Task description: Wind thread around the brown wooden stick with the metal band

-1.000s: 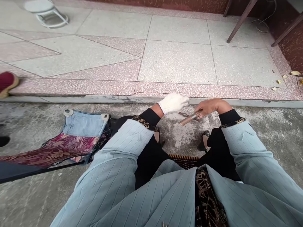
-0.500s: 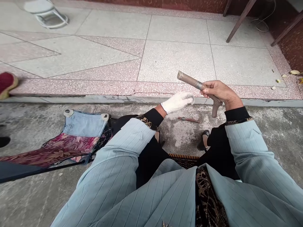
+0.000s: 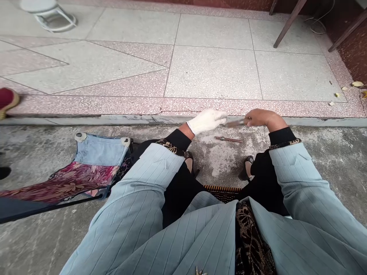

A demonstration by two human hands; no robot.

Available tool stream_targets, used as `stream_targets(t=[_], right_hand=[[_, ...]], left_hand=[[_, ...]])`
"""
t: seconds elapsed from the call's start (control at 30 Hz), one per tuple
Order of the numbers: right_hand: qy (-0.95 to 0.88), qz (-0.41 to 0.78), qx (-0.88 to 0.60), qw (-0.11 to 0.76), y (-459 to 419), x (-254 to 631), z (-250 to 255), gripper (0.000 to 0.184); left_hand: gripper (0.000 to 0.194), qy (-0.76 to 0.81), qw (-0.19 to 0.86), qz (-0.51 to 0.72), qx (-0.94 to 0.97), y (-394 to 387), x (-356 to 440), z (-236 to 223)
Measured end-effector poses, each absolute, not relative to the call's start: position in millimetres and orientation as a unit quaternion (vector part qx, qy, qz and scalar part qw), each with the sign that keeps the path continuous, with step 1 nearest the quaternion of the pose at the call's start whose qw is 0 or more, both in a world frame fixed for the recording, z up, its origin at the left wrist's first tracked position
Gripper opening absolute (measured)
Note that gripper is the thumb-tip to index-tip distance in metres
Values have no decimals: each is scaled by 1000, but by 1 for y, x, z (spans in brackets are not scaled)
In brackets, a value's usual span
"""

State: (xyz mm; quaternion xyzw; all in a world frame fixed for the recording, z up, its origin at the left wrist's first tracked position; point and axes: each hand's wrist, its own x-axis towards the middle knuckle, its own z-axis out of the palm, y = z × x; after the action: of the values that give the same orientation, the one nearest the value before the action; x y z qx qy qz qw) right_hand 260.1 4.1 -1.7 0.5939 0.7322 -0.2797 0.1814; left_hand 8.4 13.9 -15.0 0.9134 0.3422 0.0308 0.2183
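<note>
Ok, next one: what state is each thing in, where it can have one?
Right hand: bare, closed on a rod
Held rod: off the ground, blurred
Left hand: gloved, near the held rod's end; contact unclear
Lying rod: flat on the concrete
Denim-and-floral cloth: spread out
White stool: upright, partly cut off
Leaves: scattered

No readable text or labels
</note>
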Motion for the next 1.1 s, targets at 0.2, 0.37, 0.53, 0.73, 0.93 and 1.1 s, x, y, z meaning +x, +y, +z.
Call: stream_targets(t=[0.2,0.37,0.53,0.73,0.93,1.1], right_hand=[[770,-567,283,72,-16,244,23,45],[710,-570,366,-196,-29,255,54,35],[639,-528,450,-333,-19,263,40,24],[617,-299,673,-277,4,271,15,24],[724,-251,636,90,-5,246,-5,18],[759,-427,435,227,-27,228,-5,19]], left_hand=[[32,380,263,83,883,25,3,-9],[34,368,321,132,863,20,10,-6],[36,296,417,106,853,1,20,-12],[33,264,337,86,900,-13,20,-17],[35,364,80,24,928,-18,6,-5],[33,424,84,18,902,-11,-8,-10]])
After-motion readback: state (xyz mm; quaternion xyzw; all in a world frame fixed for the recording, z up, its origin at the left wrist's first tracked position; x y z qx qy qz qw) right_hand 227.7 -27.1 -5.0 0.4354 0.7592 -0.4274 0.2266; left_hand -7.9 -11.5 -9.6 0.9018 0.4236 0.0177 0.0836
